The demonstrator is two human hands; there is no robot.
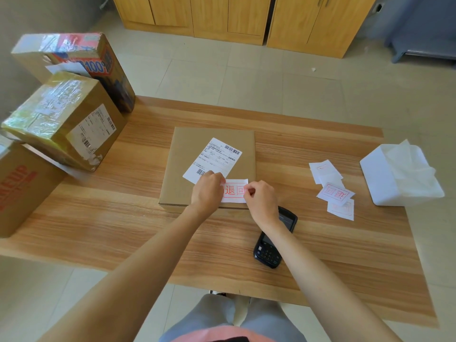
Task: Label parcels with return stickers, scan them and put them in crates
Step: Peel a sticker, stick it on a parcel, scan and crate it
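Right now the labelling step is in hand: the left hand (206,187) and right hand (261,198) each pinch an end of a return sticker (234,191) over the flat parcel (187,154) at table centre, at 6 o'clock of its shipping label (214,157). Next, I judge, press it flat, then reach for the scanner (270,250) at 5 o'clock.
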